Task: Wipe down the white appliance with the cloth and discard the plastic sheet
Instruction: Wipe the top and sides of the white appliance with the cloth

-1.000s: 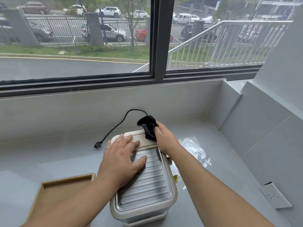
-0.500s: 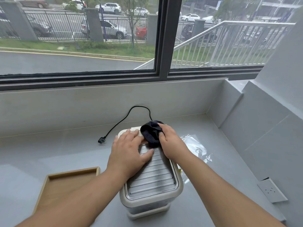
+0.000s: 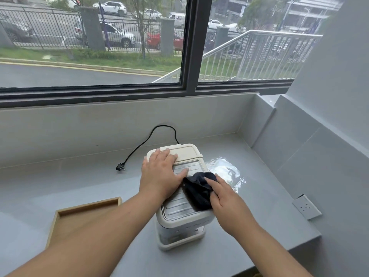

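White appliance (image 3: 180,198) standing on the grey counter (image 3: 229,254) below the window, ribbed metal top facing up. Left hand (image 3: 161,174) lies flat on the top's far left part, fingers spread, gripping nothing. Right hand (image 3: 225,198), palm down with fingers bent, presses the dark cloth (image 3: 197,190) onto the top's right side. Plastic sheet (image 3: 225,168) lies just right of the appliance; black cord (image 3: 147,140) behind; wooden tray (image 3: 83,214) to the left.

tray (image 3: 60,213): near side covered by the left forearm
appliance (image 3: 185,152) lid: partly under left hand (image 3: 159,176) and cloth (image 3: 197,193)
cloth: near edge tucked under right hand (image 3: 225,200)
sheet (image 3: 225,170): left edge hidden behind appliance
both arms: cut off at the bottom edge
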Action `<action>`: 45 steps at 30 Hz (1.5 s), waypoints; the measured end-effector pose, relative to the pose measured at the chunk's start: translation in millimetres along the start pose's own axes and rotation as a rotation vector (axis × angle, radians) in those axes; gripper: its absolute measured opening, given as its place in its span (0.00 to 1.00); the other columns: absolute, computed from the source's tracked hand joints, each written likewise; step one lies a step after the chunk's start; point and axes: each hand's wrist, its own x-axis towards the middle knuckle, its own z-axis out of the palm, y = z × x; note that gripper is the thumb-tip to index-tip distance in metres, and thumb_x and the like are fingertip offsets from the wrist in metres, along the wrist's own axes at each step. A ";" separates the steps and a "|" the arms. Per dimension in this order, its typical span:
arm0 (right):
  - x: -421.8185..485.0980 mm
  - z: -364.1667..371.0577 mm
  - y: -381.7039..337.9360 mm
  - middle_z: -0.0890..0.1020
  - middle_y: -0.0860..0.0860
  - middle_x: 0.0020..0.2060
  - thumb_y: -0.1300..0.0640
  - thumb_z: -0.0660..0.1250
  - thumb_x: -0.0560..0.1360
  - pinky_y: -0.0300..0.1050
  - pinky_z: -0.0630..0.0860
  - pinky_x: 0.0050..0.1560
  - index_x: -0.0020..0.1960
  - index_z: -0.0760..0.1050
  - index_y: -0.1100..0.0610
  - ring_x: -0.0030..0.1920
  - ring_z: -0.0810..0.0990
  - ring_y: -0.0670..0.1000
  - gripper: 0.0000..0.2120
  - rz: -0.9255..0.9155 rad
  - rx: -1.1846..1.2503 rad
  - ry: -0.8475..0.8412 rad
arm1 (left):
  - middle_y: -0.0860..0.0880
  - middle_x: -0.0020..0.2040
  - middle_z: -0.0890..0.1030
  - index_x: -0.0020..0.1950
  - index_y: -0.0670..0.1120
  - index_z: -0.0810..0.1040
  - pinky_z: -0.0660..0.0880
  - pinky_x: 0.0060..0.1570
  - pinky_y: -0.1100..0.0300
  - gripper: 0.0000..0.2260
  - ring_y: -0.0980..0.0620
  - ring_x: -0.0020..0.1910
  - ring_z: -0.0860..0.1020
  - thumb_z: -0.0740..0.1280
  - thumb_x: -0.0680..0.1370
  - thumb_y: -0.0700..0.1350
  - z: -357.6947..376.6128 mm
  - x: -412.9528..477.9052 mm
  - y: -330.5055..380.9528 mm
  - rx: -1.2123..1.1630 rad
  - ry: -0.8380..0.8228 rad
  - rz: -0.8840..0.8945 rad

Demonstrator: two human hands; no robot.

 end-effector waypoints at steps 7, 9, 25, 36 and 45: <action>-47.4 16.5 -15.3 0.57 0.49 0.84 0.52 0.56 0.85 0.47 0.65 0.76 0.81 0.63 0.42 0.82 0.58 0.54 0.24 -0.012 -0.296 0.041 | 0.49 0.80 0.72 0.72 0.53 0.78 0.53 0.82 0.42 0.24 0.47 0.82 0.62 0.66 0.78 0.62 -0.1 -7.7 -4.8 -0.124 0.078 0.004; -58.5 22.5 -26.7 0.61 0.53 0.82 0.54 0.60 0.84 0.57 0.62 0.79 0.80 0.66 0.46 0.83 0.56 0.60 0.25 -0.099 -0.424 0.016 | 0.49 0.79 0.73 0.70 0.51 0.79 0.52 0.82 0.45 0.22 0.47 0.81 0.63 0.67 0.79 0.57 -1.0 -9.8 -6.6 -0.196 0.090 -0.009; -10.8 90.7 -120.4 0.54 0.49 0.84 0.57 0.59 0.80 0.52 0.34 0.80 0.84 0.46 0.54 0.84 0.42 0.56 0.37 -0.378 -0.458 -0.130 | 0.62 0.41 0.85 0.46 0.63 0.80 0.79 0.46 0.53 0.15 0.62 0.41 0.82 0.62 0.71 0.70 -38.7 -91.3 -56.0 -0.860 -0.006 -0.342; 21.2 67.0 -131.4 0.69 0.48 0.79 0.59 0.59 0.80 0.40 0.56 0.79 0.79 0.66 0.55 0.82 0.55 0.44 0.27 -0.476 -0.068 -0.093 | 0.57 0.51 0.89 0.54 0.67 0.85 0.81 0.54 0.56 0.39 0.57 0.53 0.85 0.45 0.66 0.87 -50.1 -86.0 -54.2 -1.060 -0.396 -0.425; 43.0 36.9 -51.3 0.47 0.47 0.85 0.29 0.43 0.79 0.48 0.38 0.81 0.83 0.51 0.36 0.84 0.42 0.51 0.34 -0.189 -0.449 -0.145 | 0.47 0.57 0.75 0.51 0.56 0.80 0.76 0.66 0.45 0.20 0.43 0.58 0.78 0.56 0.83 0.67 -1.6 -64.1 -76.7 -0.694 -0.193 -0.444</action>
